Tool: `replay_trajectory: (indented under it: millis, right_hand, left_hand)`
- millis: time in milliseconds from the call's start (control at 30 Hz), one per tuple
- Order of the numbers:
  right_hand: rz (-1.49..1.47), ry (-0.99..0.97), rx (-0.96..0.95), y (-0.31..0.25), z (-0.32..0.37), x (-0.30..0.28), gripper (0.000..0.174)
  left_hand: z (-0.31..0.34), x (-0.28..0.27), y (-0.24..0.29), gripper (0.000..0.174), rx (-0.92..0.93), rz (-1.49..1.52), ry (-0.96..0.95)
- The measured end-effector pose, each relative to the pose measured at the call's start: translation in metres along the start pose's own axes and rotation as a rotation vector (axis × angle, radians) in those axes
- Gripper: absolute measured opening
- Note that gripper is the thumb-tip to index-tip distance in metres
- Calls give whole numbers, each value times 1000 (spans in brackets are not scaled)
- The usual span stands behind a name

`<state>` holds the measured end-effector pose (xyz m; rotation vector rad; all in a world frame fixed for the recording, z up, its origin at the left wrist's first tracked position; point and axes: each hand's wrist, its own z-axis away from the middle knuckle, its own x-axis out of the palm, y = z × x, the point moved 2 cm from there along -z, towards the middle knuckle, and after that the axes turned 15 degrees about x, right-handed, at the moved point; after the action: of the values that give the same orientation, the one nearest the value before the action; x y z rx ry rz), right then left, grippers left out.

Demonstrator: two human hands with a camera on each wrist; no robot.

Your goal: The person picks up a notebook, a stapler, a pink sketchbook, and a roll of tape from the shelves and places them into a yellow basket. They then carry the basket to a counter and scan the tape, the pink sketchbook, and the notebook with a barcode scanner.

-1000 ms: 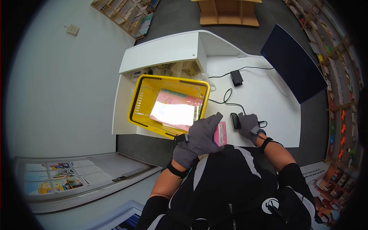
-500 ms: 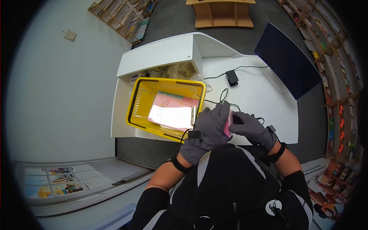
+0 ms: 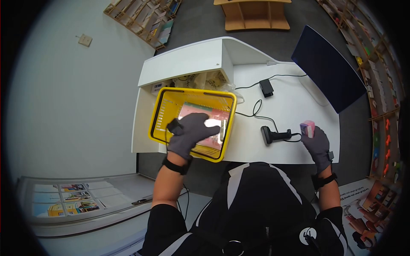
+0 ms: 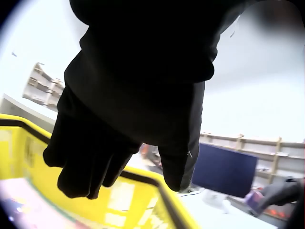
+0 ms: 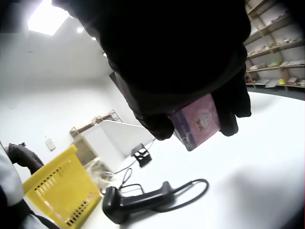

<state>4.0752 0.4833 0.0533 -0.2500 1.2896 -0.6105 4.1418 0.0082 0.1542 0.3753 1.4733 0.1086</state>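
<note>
My gloved right hand point(image 3: 317, 143) holds a small pink and purple box point(image 3: 307, 128) over the right part of the white desk. In the right wrist view the box point(image 5: 202, 119) is pinched between thumb and fingers. A black handheld barcode scanner point(image 3: 269, 135) lies on the desk to the left of that hand, its cable looped beside it. My gloved left hand point(image 3: 190, 132) is above the yellow basket point(image 3: 231, 123), thumb spread from the fingers, holding nothing. Beneath it, a flat pink book with a glossy cover point(image 3: 220, 113) lies in the basket, partly hidden by the hand.
A large dark monitor point(image 3: 329, 70) stands at the desk's back right. A black stand point(image 3: 266, 88) with a cable sits mid-desk. Clear plastic bags point(image 3: 213, 80) fill the shelf behind the basket. The desk's front edge runs close to my body.
The right hand released the scanner onto the desk, took the pink box from the left hand and carried it right. The left hand moved left over the basket.
</note>
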Motion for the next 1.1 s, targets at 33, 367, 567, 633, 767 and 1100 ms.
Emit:
replay_trajectory:
  millis: [33, 367, 567, 633, 767, 1100]
  right_hand:
    - [99, 51, 85, 22, -10, 1, 37]
    - [331, 171, 377, 144, -37, 65, 32]
    - [333, 167, 396, 145, -43, 63, 38]
    - [320, 151, 415, 145, -45, 61, 46]
    - [373, 131, 462, 125, -41, 51, 57]
    - [381, 226, 171, 33, -29, 42, 85]
  left_hand:
    - [1, -4, -35, 64, -89, -27, -149]
    - [5, 48, -198, 50, -755, 1, -427]
    - [-4, 52, -176, 45, -767, 120, -500]
    - [-3, 61, -190, 36, -852, 184, -500]
    - [-6, 41, -169, 41, -899, -20, -503]
    - [1, 23, -215, 62, -776, 163, -372]
